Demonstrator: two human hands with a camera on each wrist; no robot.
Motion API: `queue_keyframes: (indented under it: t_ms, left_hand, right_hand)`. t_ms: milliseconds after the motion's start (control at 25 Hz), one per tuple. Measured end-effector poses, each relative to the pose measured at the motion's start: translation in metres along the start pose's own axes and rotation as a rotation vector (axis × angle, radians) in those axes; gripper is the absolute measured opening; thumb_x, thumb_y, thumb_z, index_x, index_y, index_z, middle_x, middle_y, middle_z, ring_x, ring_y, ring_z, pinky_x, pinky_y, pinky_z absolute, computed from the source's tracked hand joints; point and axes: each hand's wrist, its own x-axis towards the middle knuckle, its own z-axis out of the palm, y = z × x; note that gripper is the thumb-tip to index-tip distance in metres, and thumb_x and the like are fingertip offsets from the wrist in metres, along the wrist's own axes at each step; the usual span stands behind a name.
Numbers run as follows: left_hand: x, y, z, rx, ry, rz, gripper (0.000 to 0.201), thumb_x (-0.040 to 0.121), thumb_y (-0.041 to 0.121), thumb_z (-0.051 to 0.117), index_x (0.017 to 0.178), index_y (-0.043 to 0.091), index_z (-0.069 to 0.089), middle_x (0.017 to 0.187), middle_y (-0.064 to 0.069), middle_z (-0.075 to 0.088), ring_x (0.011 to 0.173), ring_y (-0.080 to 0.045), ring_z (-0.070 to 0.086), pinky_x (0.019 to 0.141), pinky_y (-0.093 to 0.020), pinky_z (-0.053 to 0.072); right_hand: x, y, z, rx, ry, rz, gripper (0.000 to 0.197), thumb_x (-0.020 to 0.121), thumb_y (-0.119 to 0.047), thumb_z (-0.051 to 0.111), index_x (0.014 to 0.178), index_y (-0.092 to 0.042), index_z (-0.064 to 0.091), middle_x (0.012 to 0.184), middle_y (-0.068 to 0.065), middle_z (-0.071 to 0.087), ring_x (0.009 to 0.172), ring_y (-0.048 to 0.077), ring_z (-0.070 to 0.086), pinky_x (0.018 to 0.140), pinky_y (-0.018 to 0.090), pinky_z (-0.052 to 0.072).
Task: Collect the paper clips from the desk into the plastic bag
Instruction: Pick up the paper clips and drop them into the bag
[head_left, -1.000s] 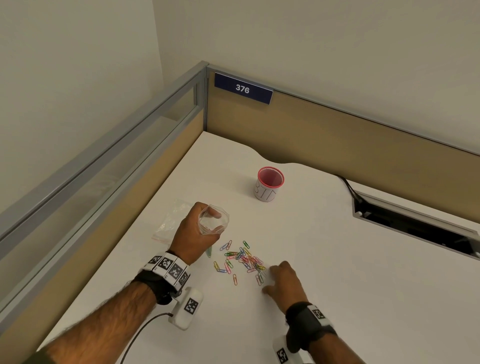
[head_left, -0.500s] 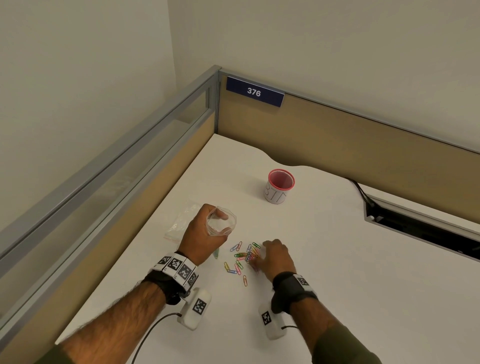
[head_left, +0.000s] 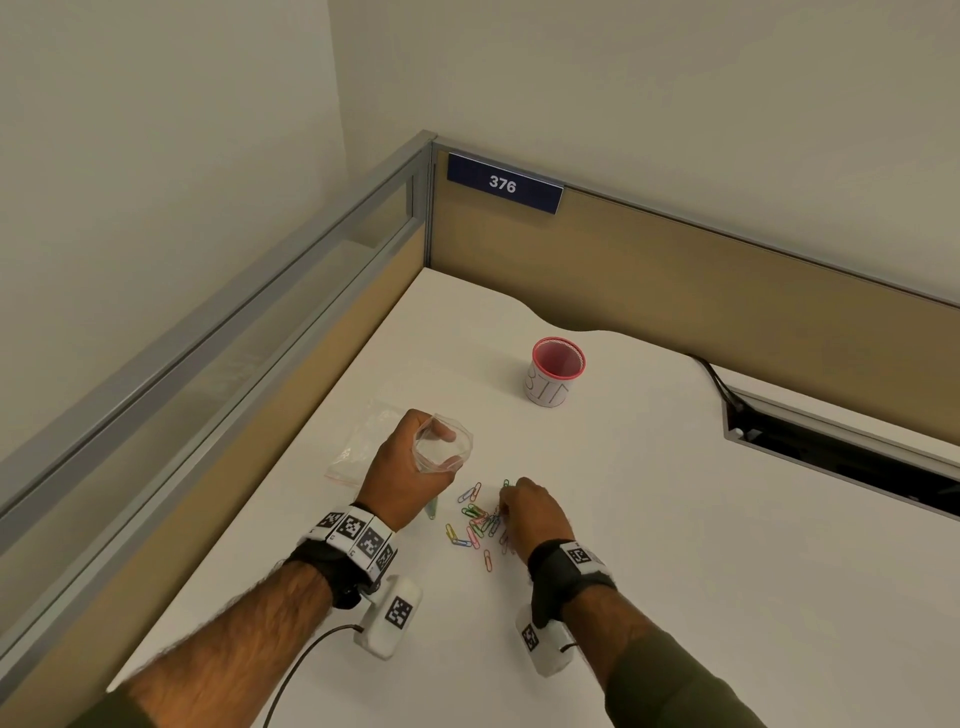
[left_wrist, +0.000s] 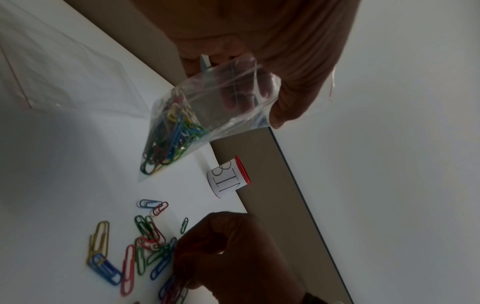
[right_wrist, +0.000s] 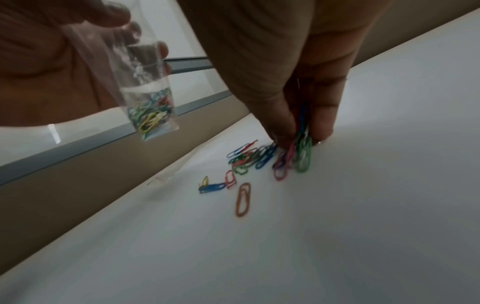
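Several coloured paper clips (head_left: 475, 522) (left_wrist: 145, 246) (right_wrist: 249, 158) lie scattered on the white desk (head_left: 675, 545). My left hand (head_left: 410, 467) holds a small clear plastic bag (head_left: 444, 449) (left_wrist: 207, 115) (right_wrist: 145, 90) just above the desk, its mouth held open at the top, with several clips in its bottom. My right hand (head_left: 530, 514) (right_wrist: 301, 131) reaches down at the right side of the pile, and its fingers (right_wrist: 322, 115) pinch a small bunch of clips that still touches the desk.
A second flat clear bag (head_left: 363, 441) lies on the desk to the left of my left hand. A red-rimmed cup (head_left: 556, 371) labelled BIN stands further back. A cable slot (head_left: 841, 452) opens at the right. Partition walls close the left and back.
My right hand slid left from the pile's right edge into the clips and closed its fingers on a bunch. The left hand with the bag stayed about where it was.
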Motion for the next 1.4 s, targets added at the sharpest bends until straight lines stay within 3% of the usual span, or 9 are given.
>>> queue_keyframes:
  t_ms: [240, 400, 560, 800, 920, 1000, 1080, 1240, 1400]
  left_hand:
    - [0.001, 0.0, 0.001, 0.036, -0.002, -0.007, 0.036, 0.077, 0.01, 0.08, 0.102, 0.02, 0.056, 0.109, 0.005, 0.067, 0.116, -0.012, 0.061, 0.104, -0.037, 0.048]
    - [0.001, 0.0, 0.007, 0.047, -0.02, -0.003, 0.036, 0.076, 0.01, 0.08, 0.101, 0.021, 0.056, 0.109, 0.005, 0.067, 0.115, -0.013, 0.062, 0.104, -0.039, 0.049]
    - [0.001, -0.004, 0.012, 0.059, -0.033, -0.015, 0.037, 0.076, 0.012, 0.081, 0.102, 0.021, 0.056, 0.11, 0.006, 0.067, 0.115, -0.012, 0.062, 0.101, -0.037, 0.05]
    - [0.001, 0.003, 0.02, 0.096, -0.067, -0.021, 0.039, 0.078, 0.015, 0.081, 0.102, 0.026, 0.053, 0.101, 0.01, 0.065, 0.104, -0.01, 0.063, 0.088, -0.028, 0.052]
    - [0.008, -0.001, 0.021, 0.052, -0.092, -0.07, 0.037, 0.077, 0.03, 0.083, 0.095, 0.033, 0.051, 0.086, 0.011, 0.061, 0.082, -0.012, 0.06, 0.08, -0.043, 0.056]
    - [0.007, 0.002, 0.02, 0.112, -0.071, -0.057, 0.041, 0.077, 0.018, 0.082, 0.098, 0.032, 0.05, 0.09, 0.013, 0.062, 0.084, -0.007, 0.06, 0.079, -0.032, 0.053]
    - [0.004, 0.003, 0.017, 0.101, -0.048, -0.017, 0.042, 0.076, 0.013, 0.081, 0.098, 0.034, 0.051, 0.098, 0.012, 0.064, 0.099, -0.008, 0.063, 0.087, -0.03, 0.051]
    - [0.001, 0.0, 0.009, 0.054, -0.053, 0.0, 0.036, 0.073, 0.021, 0.079, 0.1, 0.027, 0.055, 0.108, 0.005, 0.068, 0.111, -0.013, 0.063, 0.1, -0.038, 0.051]
    - [-0.001, -0.002, 0.002, 0.042, -0.041, 0.012, 0.036, 0.074, 0.017, 0.08, 0.101, 0.023, 0.056, 0.109, 0.003, 0.068, 0.111, -0.012, 0.063, 0.101, -0.041, 0.051]
  right_hand:
    - [0.002, 0.029, -0.018, 0.294, 0.087, 0.16, 0.015, 0.086, -0.004, 0.059, 0.091, -0.011, 0.071, 0.097, 0.008, 0.073, 0.088, 0.023, 0.066, 0.081, 0.03, 0.054]
    - [-0.01, 0.033, -0.046, 0.528, 0.165, 0.18, 0.008, 0.083, -0.005, 0.068, 0.086, -0.013, 0.071, 0.085, 0.004, 0.071, 0.078, 0.02, 0.067, 0.078, 0.033, 0.058]
    - [-0.026, 0.002, -0.099, 0.743, 0.276, 0.033, 0.009, 0.084, -0.004, 0.068, 0.09, -0.01, 0.071, 0.081, 0.003, 0.07, 0.065, 0.01, 0.066, 0.064, 0.014, 0.054]
    - [-0.029, -0.063, -0.142, 0.574, 0.308, -0.28, 0.011, 0.087, -0.012, 0.066, 0.095, -0.014, 0.072, 0.092, 0.003, 0.071, 0.081, 0.015, 0.066, 0.077, 0.027, 0.057]
    - [-0.024, -0.079, -0.138, 0.322, 0.217, -0.298, 0.018, 0.09, -0.016, 0.058, 0.103, -0.016, 0.07, 0.101, 0.004, 0.068, 0.09, 0.02, 0.062, 0.081, 0.035, 0.054]
    - [-0.025, -0.081, -0.135, 0.303, 0.205, -0.29, 0.021, 0.092, -0.017, 0.054, 0.107, -0.016, 0.069, 0.103, 0.004, 0.068, 0.093, 0.021, 0.061, 0.079, 0.032, 0.051]
    - [-0.028, -0.075, -0.138, 0.374, 0.305, -0.301, 0.019, 0.093, -0.016, 0.054, 0.104, -0.016, 0.069, 0.1, 0.002, 0.069, 0.09, 0.018, 0.061, 0.079, 0.03, 0.05]
    - [-0.009, -0.025, -0.126, 0.432, 0.368, -0.125, 0.018, 0.092, -0.013, 0.056, 0.103, -0.016, 0.069, 0.103, -0.001, 0.069, 0.092, 0.015, 0.062, 0.086, 0.027, 0.051]
    - [0.018, 0.032, -0.068, 0.226, 0.112, 0.122, 0.024, 0.091, -0.009, 0.054, 0.111, -0.014, 0.066, 0.119, 0.008, 0.063, 0.11, 0.025, 0.059, 0.095, 0.032, 0.047]
